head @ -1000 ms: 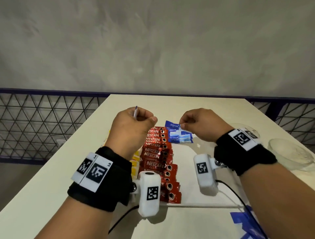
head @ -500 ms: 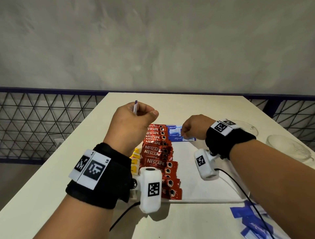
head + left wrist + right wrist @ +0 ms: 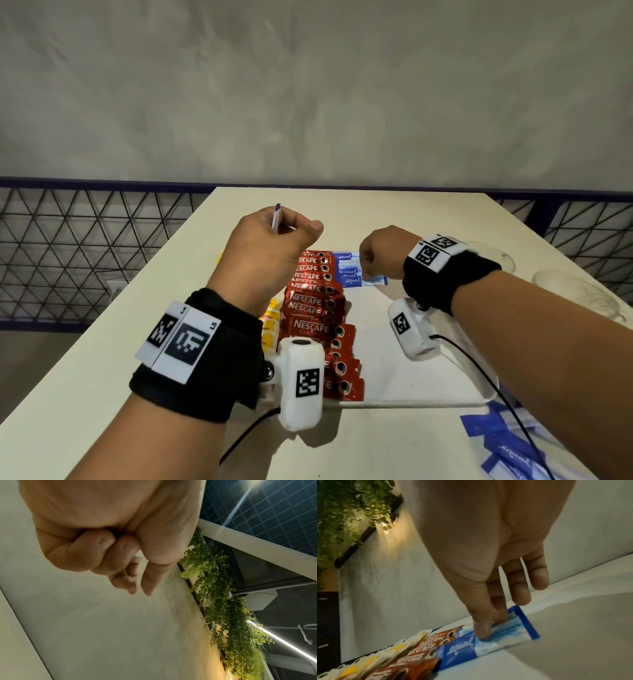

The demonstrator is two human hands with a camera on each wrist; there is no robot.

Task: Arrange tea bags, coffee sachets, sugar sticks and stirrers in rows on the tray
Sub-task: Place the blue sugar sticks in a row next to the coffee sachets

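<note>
On the desk (image 3: pixel 102 342), the white tray (image 3: pixel 394 377) holds, left to right, yellow tea bags (image 3: pixel 270 322), a row of red coffee sachets (image 3: pixel 315 308), then blue sugar sticks (image 3: pixel 346 274) at its far end. The left hand (image 3: pixel 270 246) hovers clenched on more sticks (image 3: pixel 276 216). The right hand (image 3: pixel 380 253) pinches the nearest laid stick (image 3: pixel 488 642). Loose sticks (image 3: pixel 507 455) lie beside the tray, glass bowls (image 3: pixel 575 291) farther right.

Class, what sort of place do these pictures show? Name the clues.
Probably a café or hospitality prep corner: a white tray with rowed Nescafé sachets, glass bowls on the table, and a wall planter of greenery.
</note>
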